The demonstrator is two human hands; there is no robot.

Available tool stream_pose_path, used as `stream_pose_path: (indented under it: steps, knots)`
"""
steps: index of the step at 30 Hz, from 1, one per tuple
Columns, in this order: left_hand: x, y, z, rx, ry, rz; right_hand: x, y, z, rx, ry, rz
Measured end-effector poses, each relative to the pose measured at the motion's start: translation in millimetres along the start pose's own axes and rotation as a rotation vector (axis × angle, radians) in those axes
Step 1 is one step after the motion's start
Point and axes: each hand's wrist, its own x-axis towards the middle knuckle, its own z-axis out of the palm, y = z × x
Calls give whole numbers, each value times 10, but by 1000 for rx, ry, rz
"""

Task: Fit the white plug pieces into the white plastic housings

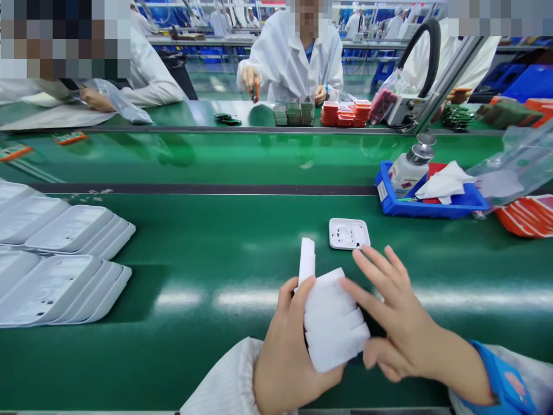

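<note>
My left hand (287,346) is wrapped around a stack of white plastic pieces (332,325), unevenly layered, over the bench near its front edge. One narrow white piece (307,257) sticks up beyond my left fingers. My right hand (397,317) is at the right side of the stack with its fingers spread; the index fingertip is at the stack's upper corner, and I cannot tell whether it touches. Just beyond my right fingertips, a white plastic housing (349,234) lies on the green bench, its inner side with small cutouts facing up.
Stacked white housings (73,288) stand at the left. A blue tray (432,208) at the back right holds a pump bottle (408,173) and white wipes (447,181). Orange-and-white packed parts (527,216) lie beside it. Co-workers in white coats sit across the green line.
</note>
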Motion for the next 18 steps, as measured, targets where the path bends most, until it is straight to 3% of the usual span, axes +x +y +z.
stream_pose_path:
  steps: [3, 4, 8, 10, 14, 16, 18]
  knots:
    - [1, -5, 7, -31, 18, 25, 27, 45, 47, 71, -120, -204]
    - [3, -4, 8, -34, 22, 25, 39, 84, 64, 89, -155, -214]
    - [15, 10, 1, -25, -19, -8, 102, 295, 81, 131, 57, 143]
    - [20, 15, -7, -38, -33, 4, 137, 323, 68, 217, 78, 112]
    - [23, 18, -15, -62, -26, 45, 191, 196, 77, 368, 17, -136]
    - [22, 21, -16, -61, -24, 43, 225, 143, 94, 431, 51, -76]
    - [20, 25, -15, -50, -25, 26, 280, 129, 105, 486, 111, 69]
